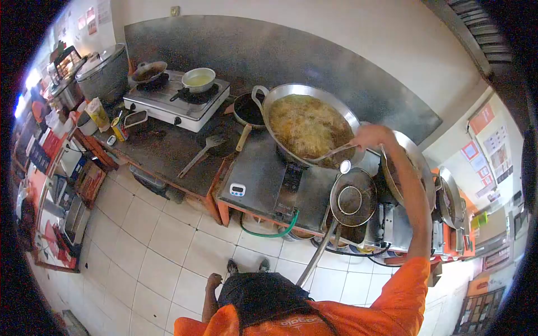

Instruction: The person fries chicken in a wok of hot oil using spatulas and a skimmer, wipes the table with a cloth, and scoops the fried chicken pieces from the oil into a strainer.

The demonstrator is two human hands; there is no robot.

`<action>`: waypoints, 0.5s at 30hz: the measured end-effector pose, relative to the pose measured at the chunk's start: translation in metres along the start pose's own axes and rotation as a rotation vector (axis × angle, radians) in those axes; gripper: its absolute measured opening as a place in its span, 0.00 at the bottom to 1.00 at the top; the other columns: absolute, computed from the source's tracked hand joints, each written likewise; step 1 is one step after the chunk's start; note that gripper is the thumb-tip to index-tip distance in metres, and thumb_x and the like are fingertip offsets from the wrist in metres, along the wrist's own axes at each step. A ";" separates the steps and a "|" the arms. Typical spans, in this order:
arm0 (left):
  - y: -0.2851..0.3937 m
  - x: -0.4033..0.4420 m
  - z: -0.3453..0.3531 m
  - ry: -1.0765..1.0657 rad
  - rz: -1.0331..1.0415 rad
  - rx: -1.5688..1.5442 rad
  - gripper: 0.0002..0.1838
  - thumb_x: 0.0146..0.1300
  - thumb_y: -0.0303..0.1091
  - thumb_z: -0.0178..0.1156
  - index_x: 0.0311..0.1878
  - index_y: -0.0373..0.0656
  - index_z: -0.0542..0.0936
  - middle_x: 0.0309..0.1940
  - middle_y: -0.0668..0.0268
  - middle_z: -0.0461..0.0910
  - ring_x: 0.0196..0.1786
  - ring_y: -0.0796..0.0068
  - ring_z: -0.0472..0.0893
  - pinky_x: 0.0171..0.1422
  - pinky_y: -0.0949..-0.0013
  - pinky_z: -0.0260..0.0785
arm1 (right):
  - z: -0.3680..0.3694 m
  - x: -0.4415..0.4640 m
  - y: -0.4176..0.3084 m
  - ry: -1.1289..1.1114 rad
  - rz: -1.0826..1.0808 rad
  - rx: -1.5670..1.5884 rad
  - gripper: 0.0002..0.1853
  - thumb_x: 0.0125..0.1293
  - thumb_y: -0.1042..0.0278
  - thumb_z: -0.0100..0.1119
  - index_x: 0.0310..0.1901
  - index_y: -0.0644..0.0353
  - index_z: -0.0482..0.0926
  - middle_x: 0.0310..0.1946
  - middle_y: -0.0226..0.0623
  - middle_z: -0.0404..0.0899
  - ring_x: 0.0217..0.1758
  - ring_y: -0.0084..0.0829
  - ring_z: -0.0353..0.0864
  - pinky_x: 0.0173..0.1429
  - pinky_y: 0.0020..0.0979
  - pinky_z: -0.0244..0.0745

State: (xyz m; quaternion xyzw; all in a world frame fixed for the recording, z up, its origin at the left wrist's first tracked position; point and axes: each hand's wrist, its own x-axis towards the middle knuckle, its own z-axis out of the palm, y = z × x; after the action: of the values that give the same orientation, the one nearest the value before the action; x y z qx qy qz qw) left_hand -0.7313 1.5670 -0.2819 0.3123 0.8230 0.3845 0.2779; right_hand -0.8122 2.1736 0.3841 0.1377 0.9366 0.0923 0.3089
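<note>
A large metal wok (309, 124) holds bubbling, foaming oil with food in it. My right hand (372, 136) is closed on the handle of a metal utensil (335, 152), whose far end dips into the oil near the wok's right rim. Down at my side, away from the counter, my left hand (214, 281) has its fingers curled; whether it holds anything is too small to tell. Just below my right forearm, a round strainer (353, 197) with a long handle rests over a dark container.
A white two-burner stove (178, 101) carries a small pot (198, 80) and a pan (149, 71). A spatula (200, 157) and a timer (237, 190) lie on the counters. Another large pan (408, 162) stands at the right. A green hose (269, 234) hangs below the front edge.
</note>
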 end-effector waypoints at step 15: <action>-0.017 -0.055 0.028 0.078 -0.365 -0.246 0.14 0.49 0.35 0.48 0.25 0.32 0.75 0.21 0.57 0.77 0.22 0.68 0.77 0.28 0.68 0.70 | 0.056 0.174 -0.039 0.412 0.257 0.060 0.10 0.45 0.66 0.53 0.25 0.63 0.78 0.28 0.47 0.76 0.33 0.41 0.77 0.34 0.39 0.71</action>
State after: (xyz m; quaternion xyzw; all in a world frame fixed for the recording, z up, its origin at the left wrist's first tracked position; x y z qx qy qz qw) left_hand -0.6813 1.5310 -0.2990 0.1070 0.8230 0.4370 0.3469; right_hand -0.9204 2.1965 0.2330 0.2433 0.9568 0.1290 0.0927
